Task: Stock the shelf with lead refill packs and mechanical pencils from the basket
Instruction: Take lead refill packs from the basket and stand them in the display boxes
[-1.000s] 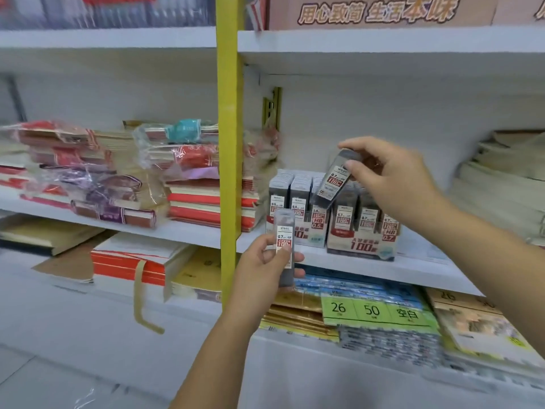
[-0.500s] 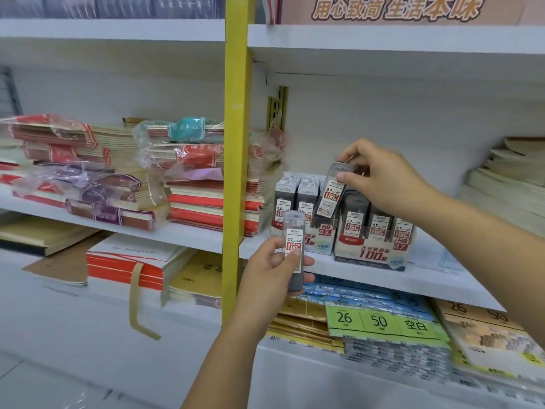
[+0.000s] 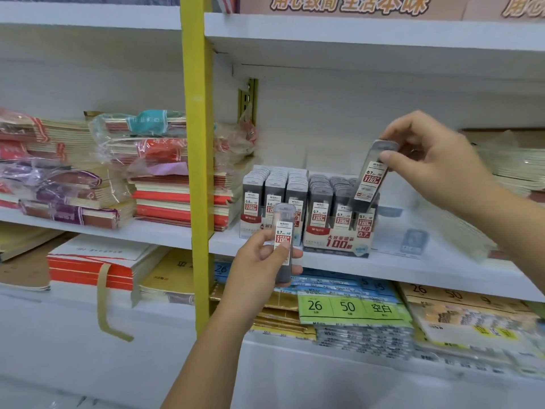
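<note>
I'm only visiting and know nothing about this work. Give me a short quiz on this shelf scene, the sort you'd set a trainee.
1. True or false: the left hand holds a lead pack marked 0.7.
2. The second pack, pinched by the right hand over the display box, is: A lying flat; B tilted; C dead upright.
3. Fill in: the post left of the display box is coloured ____.
Key: 1 true; 2 B; 3 yellow.
</note>
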A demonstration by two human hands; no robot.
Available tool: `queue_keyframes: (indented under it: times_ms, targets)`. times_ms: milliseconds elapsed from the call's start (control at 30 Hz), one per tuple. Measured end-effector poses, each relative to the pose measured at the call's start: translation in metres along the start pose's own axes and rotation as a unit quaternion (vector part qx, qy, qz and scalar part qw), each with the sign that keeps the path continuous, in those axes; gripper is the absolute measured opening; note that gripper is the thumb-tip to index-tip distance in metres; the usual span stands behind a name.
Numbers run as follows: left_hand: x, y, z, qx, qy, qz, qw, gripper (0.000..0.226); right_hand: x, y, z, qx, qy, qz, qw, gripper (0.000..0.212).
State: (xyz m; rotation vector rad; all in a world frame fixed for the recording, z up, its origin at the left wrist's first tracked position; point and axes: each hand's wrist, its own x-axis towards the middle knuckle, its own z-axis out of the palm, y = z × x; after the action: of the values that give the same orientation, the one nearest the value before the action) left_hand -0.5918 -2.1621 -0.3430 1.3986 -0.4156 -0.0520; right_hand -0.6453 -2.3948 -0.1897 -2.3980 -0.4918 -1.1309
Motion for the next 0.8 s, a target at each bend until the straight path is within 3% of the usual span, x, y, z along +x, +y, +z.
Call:
queue_keyframes:
  times_ms: [133, 467, 533, 600, 667, 800]
  targets:
    - [0.0, -0.002, 0.012, 0.008, -0.012, -0.007, 1.0, 0.014, -0.015, 0.018, -0.001, -0.078, -0.038, 0.004, 0.996, 0.024]
    - [-0.002, -0.002, 0.017, 0.016, -0.045, -0.013, 0.999, 0.025, -0.028, 0.041, 0.032, -0.133, -0.08, 0.057, 0.986, 0.02]
    - [-0.002, -0.003, 0.016, 0.016, -0.052, -0.011, 0.998, 0.028, -0.036, 0.039, 0.038, -0.149, -0.056, 0.08, 0.984, 0.025]
    - [-0.003, -0.002, 0.016, 0.019, -0.059, -0.007, 0.998, 0.029, -0.04, 0.029, 0.04, -0.186, 0.009, 0.045, 0.981, 0.023]
    - [-0.002, -0.001, 0.016, 0.03, -0.072, 0.006, 0.997, 0.028, -0.044, 0.011, 0.046, -0.141, 0.026, 0.002, 0.99, 0.025]
    - [-0.001, 0.003, 0.023, 0.045, -0.106, 0.023, 0.993, 0.027, -0.05, -0.017, 0.071, 0.077, -0.113, 0.083, 0.987, 0.029]
